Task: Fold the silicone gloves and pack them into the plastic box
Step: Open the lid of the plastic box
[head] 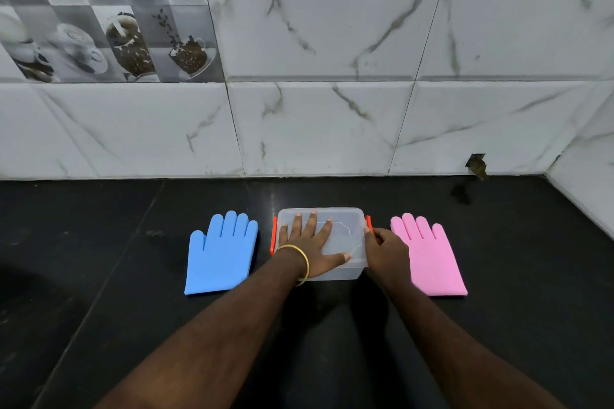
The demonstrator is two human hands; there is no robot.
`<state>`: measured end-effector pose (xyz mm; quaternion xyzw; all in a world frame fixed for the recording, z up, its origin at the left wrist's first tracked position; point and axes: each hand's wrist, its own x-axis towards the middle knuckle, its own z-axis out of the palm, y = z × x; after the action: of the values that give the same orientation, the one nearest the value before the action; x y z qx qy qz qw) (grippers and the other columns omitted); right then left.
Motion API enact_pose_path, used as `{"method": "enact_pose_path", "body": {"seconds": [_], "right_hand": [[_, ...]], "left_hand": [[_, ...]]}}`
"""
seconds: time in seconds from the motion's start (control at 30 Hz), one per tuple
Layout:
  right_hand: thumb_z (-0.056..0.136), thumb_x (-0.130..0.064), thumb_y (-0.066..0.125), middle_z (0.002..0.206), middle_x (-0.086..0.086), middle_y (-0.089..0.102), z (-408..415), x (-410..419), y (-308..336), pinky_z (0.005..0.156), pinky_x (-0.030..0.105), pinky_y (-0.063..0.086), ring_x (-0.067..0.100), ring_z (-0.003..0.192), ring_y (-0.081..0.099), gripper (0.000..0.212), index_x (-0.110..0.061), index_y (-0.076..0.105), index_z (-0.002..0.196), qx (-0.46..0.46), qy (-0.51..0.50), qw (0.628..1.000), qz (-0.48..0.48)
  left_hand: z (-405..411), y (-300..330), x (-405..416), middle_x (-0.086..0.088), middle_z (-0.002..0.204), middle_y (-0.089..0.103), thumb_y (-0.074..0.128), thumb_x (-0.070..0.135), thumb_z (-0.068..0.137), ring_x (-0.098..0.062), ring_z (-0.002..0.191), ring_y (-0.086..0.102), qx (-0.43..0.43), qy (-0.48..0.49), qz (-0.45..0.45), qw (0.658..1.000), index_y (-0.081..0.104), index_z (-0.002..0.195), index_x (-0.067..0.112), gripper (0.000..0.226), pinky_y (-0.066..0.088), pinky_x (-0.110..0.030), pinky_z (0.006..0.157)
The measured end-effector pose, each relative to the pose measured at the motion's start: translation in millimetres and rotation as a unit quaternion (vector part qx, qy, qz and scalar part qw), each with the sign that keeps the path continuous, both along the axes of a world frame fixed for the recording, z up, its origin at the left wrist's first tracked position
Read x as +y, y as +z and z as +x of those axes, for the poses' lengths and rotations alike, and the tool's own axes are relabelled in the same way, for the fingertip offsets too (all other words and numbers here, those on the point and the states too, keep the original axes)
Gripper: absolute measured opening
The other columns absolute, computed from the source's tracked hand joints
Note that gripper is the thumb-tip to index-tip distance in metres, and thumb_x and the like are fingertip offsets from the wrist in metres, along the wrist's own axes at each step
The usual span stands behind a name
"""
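A clear plastic box (349,226) with its lid on and orange side clips stands in the middle of the black counter. My left hand (310,242) lies flat on the lid, fingers spread, a gold bangle on the wrist. My right hand (385,251) grips the box's right side at the orange clip (368,222). A blue silicone glove (221,252) lies flat to the left of the box, fingers pointing to the wall. A pink silicone glove (432,252) lies flat to the right, partly covered by my right hand.
The black counter (133,325) ends at a marble-tiled wall (332,129) behind the box. A second wall closes in at the far right. A broken spot in the tile (476,165) sits at the back right corner.
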<state>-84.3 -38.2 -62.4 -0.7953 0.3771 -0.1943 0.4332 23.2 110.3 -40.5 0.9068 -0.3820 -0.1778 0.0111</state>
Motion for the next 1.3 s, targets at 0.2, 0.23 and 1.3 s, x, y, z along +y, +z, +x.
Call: {"method": "enact_pose_path", "body": {"seconds": [0.2, 0.23, 1.3], "right_hand": [[0.101, -0.029, 0.048, 0.087, 0.005, 0.071, 6, -1, -1, 0.079, 0.039, 0.056, 0.021, 0.084, 0.067, 0.028, -0.014, 0.069, 0.090, 0.002, -0.032, 0.999, 0.039], [0.102, -0.028, 0.047, 0.087, 0.006, 0.071, 5, -3, -3, 0.081, 0.041, 0.057, 0.021, 0.085, 0.067, 0.029, -0.013, 0.068, 0.088, 0.002, -0.047, 0.997, 0.064], [0.099, -0.055, 0.033, 0.166, -0.007, 0.018, 64, 38, -1, 0.121, 0.051, 0.011, 0.025, 0.154, 0.006, 0.052, -0.040, 0.036, 0.149, 0.155, 0.304, 0.892, -0.295]], "left_hand": [[0, -6, 1, -0.001, 0.161, -0.022, 0.019, 0.086, 0.077, -0.033, 0.147, -0.020, -0.020, -0.004, 0.004, 1.000, -0.013, 0.151, 0.036, 0.095, -0.009, -0.057, 0.115], [0, -6, 1, 0.000, 0.161, -0.022, 0.019, 0.087, 0.076, -0.033, 0.147, -0.020, -0.020, -0.006, 0.005, 1.000, -0.014, 0.150, 0.036, 0.095, -0.009, -0.057, 0.115], [31, -3, 69, -0.004, 0.116, 0.067, 0.046, 0.039, 0.099, -0.021, 0.104, 0.063, -0.016, 0.134, -0.088, 0.987, 0.059, 0.120, 0.017, 0.033, 0.046, -0.037, 0.102]]}}
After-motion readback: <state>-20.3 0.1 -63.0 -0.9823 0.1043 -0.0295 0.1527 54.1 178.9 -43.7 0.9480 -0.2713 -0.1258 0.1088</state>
